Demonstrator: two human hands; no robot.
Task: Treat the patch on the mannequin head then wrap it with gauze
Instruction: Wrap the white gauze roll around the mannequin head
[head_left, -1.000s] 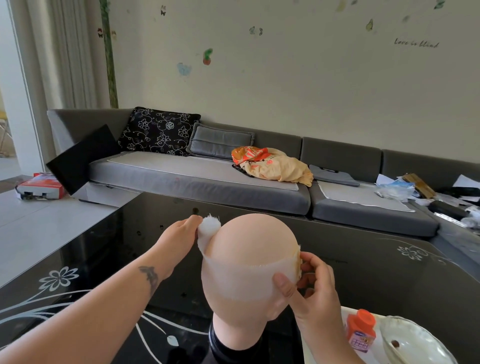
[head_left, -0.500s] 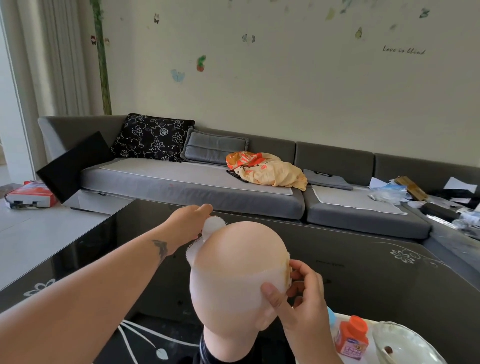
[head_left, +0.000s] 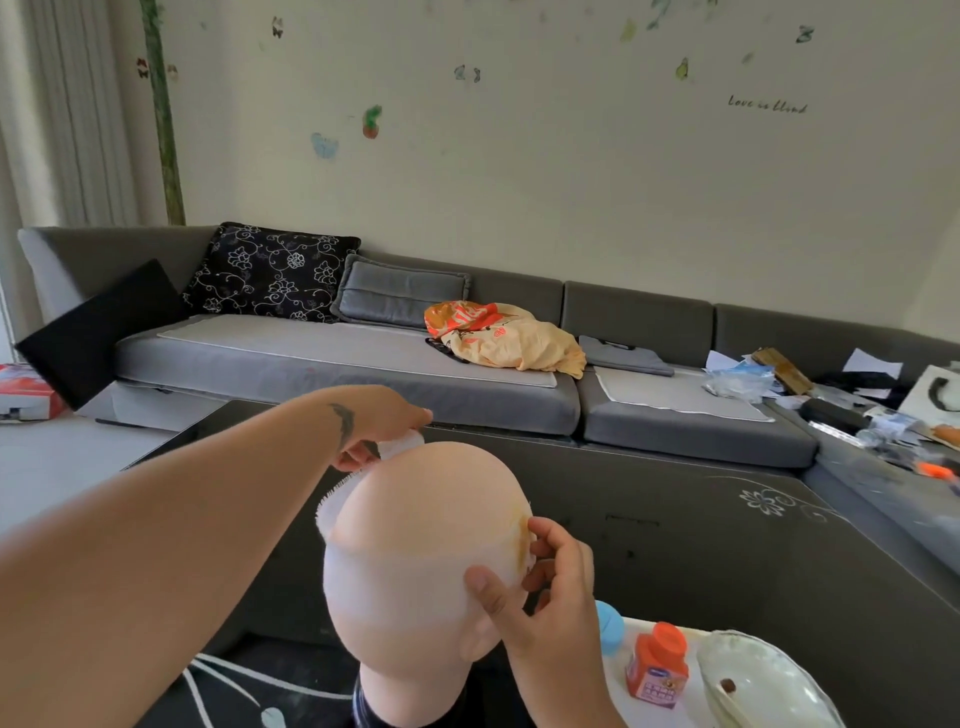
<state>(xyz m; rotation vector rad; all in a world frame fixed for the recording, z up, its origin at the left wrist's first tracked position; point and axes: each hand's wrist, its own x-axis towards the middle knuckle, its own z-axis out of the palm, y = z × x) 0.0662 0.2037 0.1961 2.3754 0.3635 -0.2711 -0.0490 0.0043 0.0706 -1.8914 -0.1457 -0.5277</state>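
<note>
Left hand: my left hand (head_left: 382, 428) reaches over the far side of the mannequin head (head_left: 415, 551), fingers pinched closed on the gauze roll (head_left: 402, 446); most of the roll is hidden behind the crown.
Gauze: the gauze band (head_left: 400, 577) lies around the head below the crown, with a frayed edge standing off on the left side; where it runs behind the head I cannot see.
Mannequin head: it stands on the dark table (head_left: 727, 561) right before me; its face is turned away, and its neck is cut off by the bottom edge.
Patch: a brownish stain (head_left: 521, 543) shows through the gauze on the right side, partly covered by my fingers.
Right hand: my right hand (head_left: 540, 587) is curled, thumb pressing the gauze flat against the head, fingertips on the stained spot.
Room: the table is bare beyond the head up to the grey sofa (head_left: 363, 358).
Right corner: an orange-capped bottle (head_left: 658, 667) and a white bowl (head_left: 763, 686) stand just beside my right wrist; the bottle's label is too blurred to read.
Writing: wall lettering (head_left: 767, 104) reads "Love is blind".
</note>
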